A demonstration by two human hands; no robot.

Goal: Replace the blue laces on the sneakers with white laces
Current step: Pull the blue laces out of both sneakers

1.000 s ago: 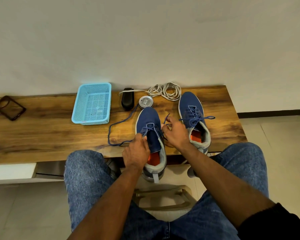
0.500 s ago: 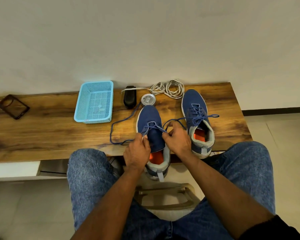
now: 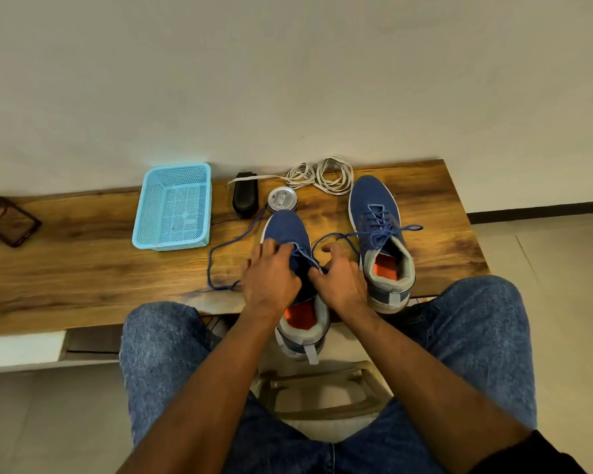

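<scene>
Two blue sneakers stand on the wooden table (image 3: 83,268). The near sneaker (image 3: 285,230) overhangs the front edge, its blue lace (image 3: 226,248) partly pulled out and trailing left across the wood. My left hand (image 3: 271,278) rests on this shoe and pinches the lace near the lowest eyelets. My right hand (image 3: 339,282) grips the other strand of that lace beside the tongue. The right sneaker (image 3: 374,200) is still fully laced in blue. White laces (image 3: 319,174) lie bundled at the table's back edge.
A light blue mesh basket (image 3: 173,206) sits left of the shoes. A black brush-like object (image 3: 244,195) and a round tin (image 3: 282,199) stand behind the near sneaker. A dark phone case (image 3: 9,220) lies far left. My knees in jeans flank a stool below.
My left hand has slid forward up the shoe toward the toe-end eyelets. My right hand has dropped lower beside the tongue, and the lace loop on its side has grown.
</scene>
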